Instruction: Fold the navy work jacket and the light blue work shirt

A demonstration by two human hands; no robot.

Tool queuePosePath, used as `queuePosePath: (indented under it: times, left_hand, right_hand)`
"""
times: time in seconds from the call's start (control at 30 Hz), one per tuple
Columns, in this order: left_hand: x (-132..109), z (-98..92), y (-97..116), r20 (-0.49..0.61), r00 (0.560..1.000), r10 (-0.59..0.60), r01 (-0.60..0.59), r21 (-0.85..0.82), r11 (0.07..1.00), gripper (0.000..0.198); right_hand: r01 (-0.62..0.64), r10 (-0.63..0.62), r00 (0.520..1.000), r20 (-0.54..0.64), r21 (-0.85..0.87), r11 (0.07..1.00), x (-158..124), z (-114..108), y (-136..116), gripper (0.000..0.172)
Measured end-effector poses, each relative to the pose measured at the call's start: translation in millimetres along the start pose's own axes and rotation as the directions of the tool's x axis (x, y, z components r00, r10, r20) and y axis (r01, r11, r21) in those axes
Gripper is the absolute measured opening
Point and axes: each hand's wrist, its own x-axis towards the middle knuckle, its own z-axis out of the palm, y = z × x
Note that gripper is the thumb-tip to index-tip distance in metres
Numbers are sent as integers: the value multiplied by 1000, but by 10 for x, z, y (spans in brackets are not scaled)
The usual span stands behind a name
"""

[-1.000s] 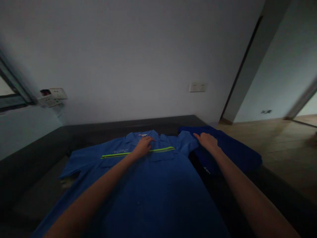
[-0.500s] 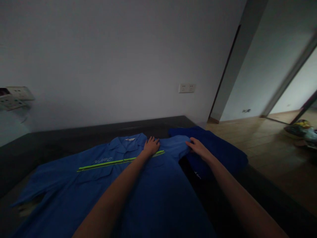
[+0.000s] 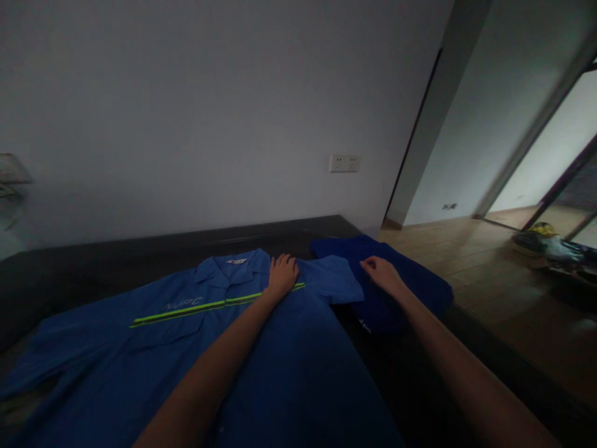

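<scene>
Where the blue shirt (image 3: 298, 348) rises to its shoulder beside the collar (image 3: 217, 274), the left hand (image 3: 282, 274) lies palm down on the cloth, its grip spread flat with the fingers pointing away toward the wall. The right hand (image 3: 381, 274) is just beyond the end of the short sleeve (image 3: 336, 280), thumb and fingertips drawn close to one another; in this dim light I cannot tell whether that grip pinches anything. Behind and below the right hand sits a darker blue folded garment (image 3: 422, 283) with small white lettering (image 3: 365, 326), partly covered by the sleeve. The shirt lies front up on a dark surface (image 3: 153, 264), a white label (image 3: 236, 261) showing inside its collar, a yellow-green stripe (image 3: 181, 312) running across the chest and pale letters (image 3: 173, 303) just above it. The other sleeve (image 3: 65, 336) reaches out toward the left edge. Past the dark surface stands a plain wall (image 3: 186, 124) bearing a double socket (image 3: 344, 163), and pale floor (image 3: 448, 249) extends to the right, where assorted items (image 3: 555, 246) lie heaped.
</scene>
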Motion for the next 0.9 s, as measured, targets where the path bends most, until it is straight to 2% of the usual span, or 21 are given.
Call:
queuePosePath:
  times: [0.1, 0.2, 0.33, 0.47, 0.67, 0.77, 0.9]
  left_hand:
    - [-30, -22, 60, 8, 1000, 10, -10, -5, 1000, 40]
    - [-70, 3, 84, 14, 1000, 13, -13, -6, 1000, 42]
    - [-106, 47, 56, 17, 1000, 9, -9, -3, 1000, 43]
    - [-110, 73, 25, 35, 999, 12, -12, 0, 1000, 46]
    - [-115, 134, 8, 67, 998, 10, -11, 4, 1000, 51]
    - [-116, 165, 2, 85, 996, -7, 5, 17, 1000, 50]
    - [-121, 140, 18, 85, 996, -1, -1, 21, 1000, 51]
  right_hand:
    - [12, -13, 999, 38, 36, 999, 324, 119, -135, 18]
    - [43, -52, 995, 89, 96, 994, 511, 296, -245, 20]
    - [73, -95, 990, 106, 193, 978, 550, 443, -260, 19]
    - [103, -105, 994, -4, 242, 965, 533, 395, -239, 24]
    - [137, -119, 983, -142, 125, 983, 613, 251, -383, 20]
    - [91, -87, 987, -138, 26, 995, 582, 298, -392, 19]
    - [-34, 24, 996, -91, -105, 994, 439, 316, -282, 25]
